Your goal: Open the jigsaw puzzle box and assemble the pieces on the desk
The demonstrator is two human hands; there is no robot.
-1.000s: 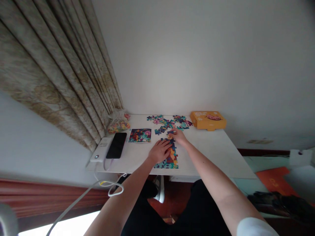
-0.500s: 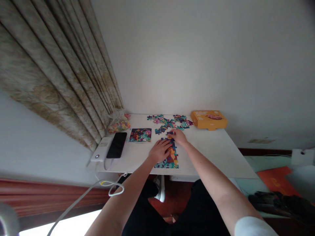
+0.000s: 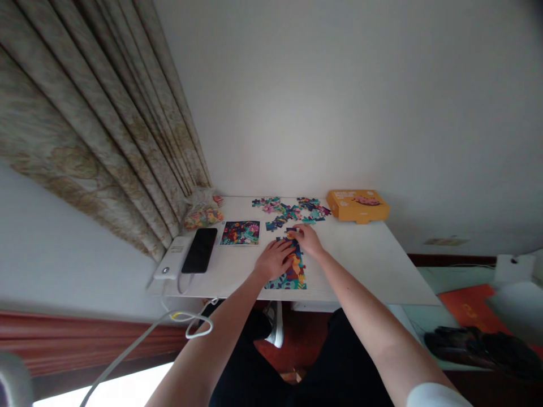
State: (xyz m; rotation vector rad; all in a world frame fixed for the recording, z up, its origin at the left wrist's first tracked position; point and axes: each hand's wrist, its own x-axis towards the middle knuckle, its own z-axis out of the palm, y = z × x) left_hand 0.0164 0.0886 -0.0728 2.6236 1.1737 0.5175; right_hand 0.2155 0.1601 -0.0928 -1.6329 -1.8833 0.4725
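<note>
A partly joined jigsaw puzzle [image 3: 292,280] with orange and teal shapes lies near the front edge of the white table [image 3: 360,265]. My left hand [image 3: 272,261] rests flat across its upper left part, fingers stretched out and covering some of it. At the puzzle's top edge, my right hand [image 3: 309,241] pinches a dark blue and orange puzzle piece [image 3: 291,232] between thumb and fingers. Whether that piece is locked in place I cannot tell. Just beyond are loose and joined puzzle pieces [image 3: 291,213]. A printed picture card [image 3: 240,232] lies left of my hands.
A yellow box [image 3: 360,206] stands at the back right. On the left are a black phone [image 3: 200,250], a white power bank [image 3: 173,257] with a cable [image 3: 139,333], and a clear bag of colourful pieces [image 3: 203,215]. A wall closes off the back; a curtain [image 3: 127,113] hangs left.
The view has shifted very slightly. Both hands keep nearly the same place on the puzzle, and the right fingers stay on the piece at its top edge.
</note>
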